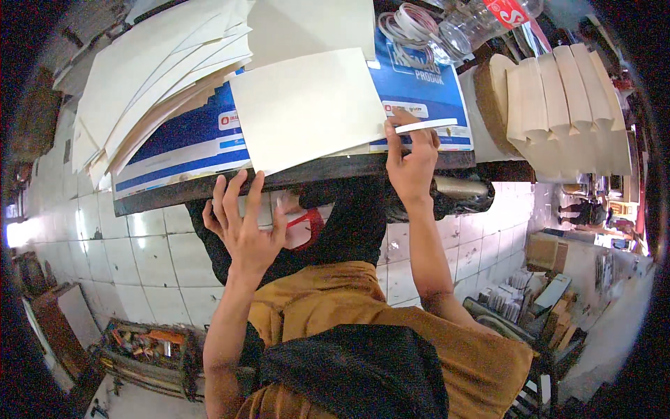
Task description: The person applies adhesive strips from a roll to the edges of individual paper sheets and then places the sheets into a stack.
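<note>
Where the table (167, 191) bears a blue printed mat (447, 99), a fanned paper stack (160, 77) lies at left and one cream sheet (307, 108) centrally. The left hand (244, 227), spread and empty, is at that sheet's near-left corner; the right hand (412, 164), by its right edge, grips a slim white strip (436, 124).

At the far right of the dark-edged table (181, 190) lie a red-labelled plastic bottle (464, 33) and, beside it, a whitish coil (408, 26). Pale tiled floor (153, 258) extends beneath the table; a cluttered crate (149, 377) stands to its near left, a cardboard box (546, 253) to its near right.
</note>
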Demonstrator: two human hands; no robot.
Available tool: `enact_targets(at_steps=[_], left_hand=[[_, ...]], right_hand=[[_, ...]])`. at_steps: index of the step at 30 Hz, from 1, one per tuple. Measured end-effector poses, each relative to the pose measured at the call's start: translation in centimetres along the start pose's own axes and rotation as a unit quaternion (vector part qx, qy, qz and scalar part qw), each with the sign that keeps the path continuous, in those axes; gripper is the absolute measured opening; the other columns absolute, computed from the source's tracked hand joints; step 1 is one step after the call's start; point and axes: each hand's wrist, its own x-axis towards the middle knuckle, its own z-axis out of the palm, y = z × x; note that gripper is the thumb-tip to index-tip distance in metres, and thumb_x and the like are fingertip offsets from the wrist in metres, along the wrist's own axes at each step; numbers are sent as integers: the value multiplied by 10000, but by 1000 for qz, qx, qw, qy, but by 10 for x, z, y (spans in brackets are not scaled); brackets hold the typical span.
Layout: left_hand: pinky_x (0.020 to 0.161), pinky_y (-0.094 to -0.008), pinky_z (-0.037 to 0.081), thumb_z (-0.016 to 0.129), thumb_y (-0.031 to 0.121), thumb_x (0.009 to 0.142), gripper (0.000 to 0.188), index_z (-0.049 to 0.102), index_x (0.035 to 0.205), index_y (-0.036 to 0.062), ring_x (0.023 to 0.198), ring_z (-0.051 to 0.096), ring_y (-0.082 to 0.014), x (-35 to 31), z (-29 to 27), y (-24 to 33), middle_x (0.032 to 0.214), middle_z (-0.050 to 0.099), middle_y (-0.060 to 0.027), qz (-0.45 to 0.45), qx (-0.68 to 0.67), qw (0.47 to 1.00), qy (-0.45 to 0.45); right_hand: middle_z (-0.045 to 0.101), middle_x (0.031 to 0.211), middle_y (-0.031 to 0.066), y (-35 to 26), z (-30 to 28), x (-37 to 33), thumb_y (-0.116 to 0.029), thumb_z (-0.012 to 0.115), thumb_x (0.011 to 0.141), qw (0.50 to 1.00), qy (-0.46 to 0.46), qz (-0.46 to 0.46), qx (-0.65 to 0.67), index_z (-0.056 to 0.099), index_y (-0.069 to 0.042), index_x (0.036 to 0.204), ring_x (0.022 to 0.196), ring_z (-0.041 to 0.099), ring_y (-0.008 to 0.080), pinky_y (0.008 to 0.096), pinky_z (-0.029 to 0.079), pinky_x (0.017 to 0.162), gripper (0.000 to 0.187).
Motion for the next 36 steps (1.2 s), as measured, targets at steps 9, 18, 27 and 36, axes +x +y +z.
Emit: enact_targets(at_steps=[9, 18, 27, 36], left_hand=[[1207, -528, 201, 717, 331, 904, 563, 607, 1427, 151, 1456, 383, -368, 12, 0, 10, 1512, 496, -114, 27, 16, 999, -16], [1212, -565, 236, 435, 366, 1101, 579, 374, 1573, 36, 1522, 249, -432, 52, -14, 25, 1635, 319, -215, 40, 122, 992, 0], [1245, -516, 222, 401, 274, 1094, 549, 330, 1607, 91, 1548, 266, -344, 75, 36, 70, 1678, 306, -103, 141, 97, 975, -141], [1243, -532, 232, 575, 263, 990, 672, 347, 1580, 34, 1520, 293, -424, 79, 42, 81, 1655, 323, -186, 115, 31, 982, -147]], right_hand=[[716, 1083, 175, 6, -11, 0, -188, 664, 949, 996, -15, 10, -82, 717, -65, 1103, 1066, 641, 390, 488, 438, 1020, 204], [657, 1184, 114, -52, 26, -36, -239, 704, 826, 996, -71, 57, 11, 696, -100, 1063, 1234, 565, 285, 528, 330, 1107, 274], [658, 1183, 114, -57, -2, -32, -181, 735, 848, 979, 75, 85, 168, 681, -89, 1145, 1209, 578, 326, 514, 340, 1117, 315], [734, 1047, 162, -21, 2, -31, -127, 743, 840, 985, 37, 25, 169, 700, -45, 1100, 974, 707, 342, 473, 523, 929, 277]])
